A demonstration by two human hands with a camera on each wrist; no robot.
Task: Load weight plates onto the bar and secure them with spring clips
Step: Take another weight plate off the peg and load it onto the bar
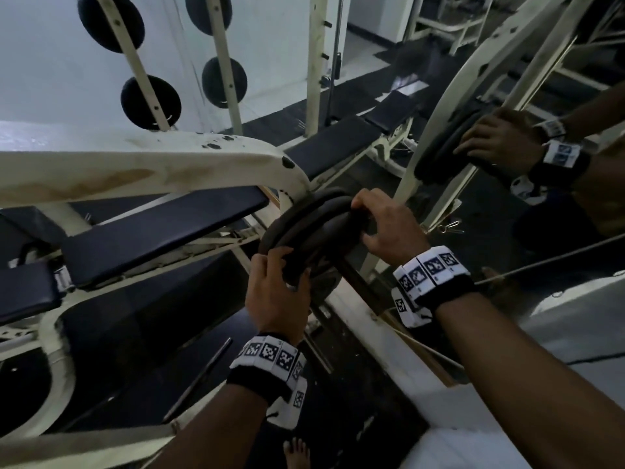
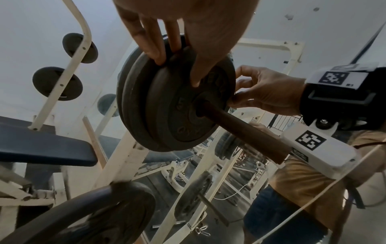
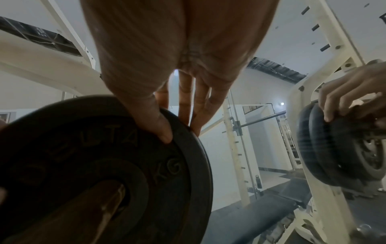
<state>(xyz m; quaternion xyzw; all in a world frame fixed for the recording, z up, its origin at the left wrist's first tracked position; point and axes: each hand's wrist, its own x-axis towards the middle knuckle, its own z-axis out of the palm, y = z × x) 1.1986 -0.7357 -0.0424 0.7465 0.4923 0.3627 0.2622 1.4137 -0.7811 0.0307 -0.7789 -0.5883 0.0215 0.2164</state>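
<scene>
Dark round weight plates (image 1: 304, 225) sit stacked on the brown bar end (image 2: 246, 130). The outer plate (image 2: 183, 115) is the smaller one and bears a raised "5"; larger plates (image 2: 129, 92) lie behind it. My left hand (image 1: 277, 282) grips the outer plate's near rim, thumb on its face and fingers behind it (image 2: 177, 66). On the far rim my right hand (image 1: 382, 225) holds the same plate, thumb on the lettered face (image 3: 179, 127). A spring clip (image 2: 201, 231) lies low by the frame's foot.
A cream steel frame (image 1: 135, 164) and a dark padded bench (image 1: 162, 231) stand to the left. Spare plates (image 1: 150, 103) hang on rack pegs at the back. A mirror (image 1: 507, 147) on the right reflects my hand and the plates. Another loaded bar (image 2: 194, 204) sits lower down.
</scene>
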